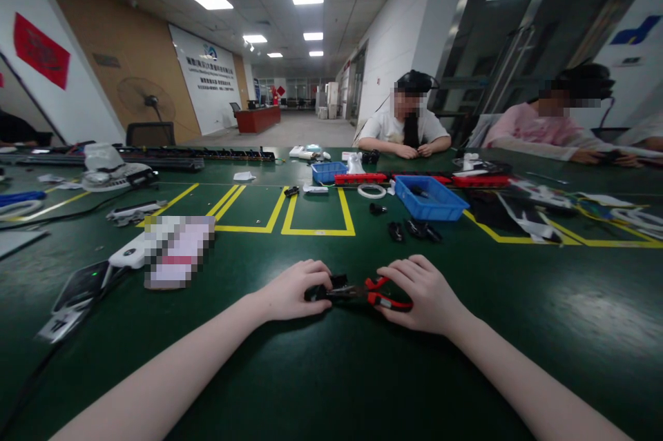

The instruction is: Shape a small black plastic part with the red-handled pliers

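Observation:
My left hand [300, 289] is closed around a small black part [339, 281], pinched between thumb and fingers just above the green table [331, 379]. Red-handled pliers [386, 295] are in my right hand [422, 292], whose fingers wrap the spread handles. The metal jaws of the pliers point left and meet the black part; whether they grip it or only touch it, I cannot tell. My left fingers hide much of the part, so its exact kind does not show.
Beyond my hands stand a blue bin [432, 205] and a smaller blue basket [329, 170]. Several black pieces [414, 230] lie before the bin. At left are a pixelated pinkish object [179, 255] and a power strip [129, 251]. Two people [407, 123] sit across the table.

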{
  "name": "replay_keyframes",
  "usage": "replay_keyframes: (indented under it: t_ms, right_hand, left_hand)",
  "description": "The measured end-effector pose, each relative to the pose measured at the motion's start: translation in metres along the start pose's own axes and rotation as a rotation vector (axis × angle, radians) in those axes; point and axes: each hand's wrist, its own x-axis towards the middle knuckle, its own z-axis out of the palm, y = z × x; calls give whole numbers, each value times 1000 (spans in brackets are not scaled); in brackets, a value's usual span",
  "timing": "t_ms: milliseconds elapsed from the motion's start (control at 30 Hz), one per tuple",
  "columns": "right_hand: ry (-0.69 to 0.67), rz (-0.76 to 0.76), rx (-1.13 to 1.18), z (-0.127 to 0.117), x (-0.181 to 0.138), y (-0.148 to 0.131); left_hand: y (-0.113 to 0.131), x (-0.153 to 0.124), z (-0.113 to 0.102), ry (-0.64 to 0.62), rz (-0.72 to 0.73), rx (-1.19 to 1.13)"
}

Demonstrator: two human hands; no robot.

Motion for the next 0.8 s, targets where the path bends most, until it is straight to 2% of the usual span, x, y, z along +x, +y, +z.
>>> replay_keyframes:
  t_ms: [800]
  right_hand:
    - [-24,-15,-22,-5,-1,7]
  left_hand:
    - [1,-1,0,10,29,4]
